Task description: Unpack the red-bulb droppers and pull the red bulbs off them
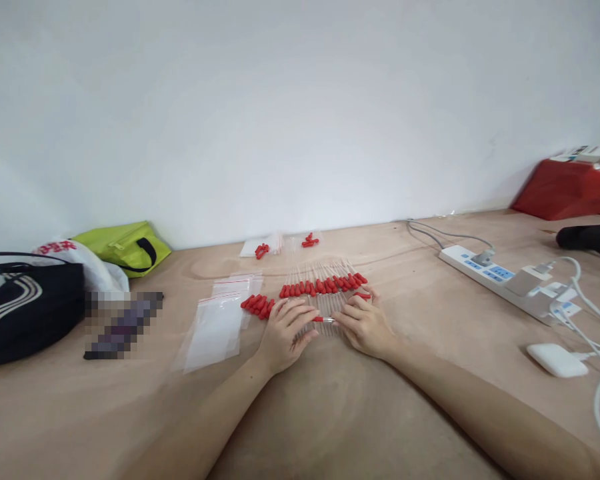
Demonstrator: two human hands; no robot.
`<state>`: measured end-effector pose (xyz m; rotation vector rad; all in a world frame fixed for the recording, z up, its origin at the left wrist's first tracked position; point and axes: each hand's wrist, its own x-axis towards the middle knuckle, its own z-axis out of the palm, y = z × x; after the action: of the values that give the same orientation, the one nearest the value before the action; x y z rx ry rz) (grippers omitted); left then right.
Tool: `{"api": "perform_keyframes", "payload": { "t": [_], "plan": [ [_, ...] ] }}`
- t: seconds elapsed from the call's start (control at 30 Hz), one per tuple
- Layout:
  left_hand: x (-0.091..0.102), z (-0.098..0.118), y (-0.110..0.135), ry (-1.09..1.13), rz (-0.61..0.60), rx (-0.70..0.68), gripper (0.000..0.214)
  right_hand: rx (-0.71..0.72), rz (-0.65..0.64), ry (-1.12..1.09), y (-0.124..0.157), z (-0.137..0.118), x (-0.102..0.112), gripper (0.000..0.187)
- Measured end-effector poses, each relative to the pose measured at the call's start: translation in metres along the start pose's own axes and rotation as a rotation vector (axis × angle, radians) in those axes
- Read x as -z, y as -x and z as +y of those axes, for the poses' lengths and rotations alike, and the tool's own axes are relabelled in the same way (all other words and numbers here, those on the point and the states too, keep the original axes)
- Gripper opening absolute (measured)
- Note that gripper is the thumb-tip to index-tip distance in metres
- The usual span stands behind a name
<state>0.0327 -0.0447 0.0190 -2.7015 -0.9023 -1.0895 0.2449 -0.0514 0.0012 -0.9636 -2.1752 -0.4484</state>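
Observation:
A row of clear glass droppers with red rubber bulbs (325, 285) lies on the wooden table (330, 413). My left hand (285, 333) and my right hand (364, 325) rest at the near side of the row, fingers bent. Between their fingertips they pinch one dropper with a red tip (324, 319). A small heap of loose red bulbs (258, 305) sits just left of my left hand. Clear zip bags with red seals (220, 323) lie further left.
Two small bags with red bulbs (280, 245) lie near the wall. A black bag (25, 307), a white bag and a green pouch (125, 247) stand at the left. A white power strip (505, 280) with cables, a white charger (555, 360) and a red box (565, 190) are right.

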Motion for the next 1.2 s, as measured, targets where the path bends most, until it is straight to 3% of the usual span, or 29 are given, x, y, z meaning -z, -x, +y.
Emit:
{"api": "perform_keyframes", "payload": {
  "t": [0.17,0.73,0.93,1.03,1.2],
  "plan": [
    [-0.002,0.004,-0.002,-0.097,-0.007,-0.018,0.013,0.038,-0.008,-0.019,0.002,-0.005,-0.003,0.018],
    [0.0,0.004,0.006,-0.115,0.029,-0.026,0.021,0.035,0.006,-0.095,0.008,0.0,0.006,0.019],
    [0.01,-0.005,0.015,-0.035,0.084,0.078,0.014,-0.151,-0.005,-0.076,0.013,0.011,0.008,0.02],
    [0.015,-0.012,0.013,-0.02,0.146,0.183,0.02,-0.209,-0.003,-0.038,0.006,0.005,0.004,0.019],
    [0.037,-0.051,0.007,-0.143,0.273,0.469,0.029,-0.271,-0.024,-0.006,-0.014,-0.009,-0.008,0.023]
  ]
}}
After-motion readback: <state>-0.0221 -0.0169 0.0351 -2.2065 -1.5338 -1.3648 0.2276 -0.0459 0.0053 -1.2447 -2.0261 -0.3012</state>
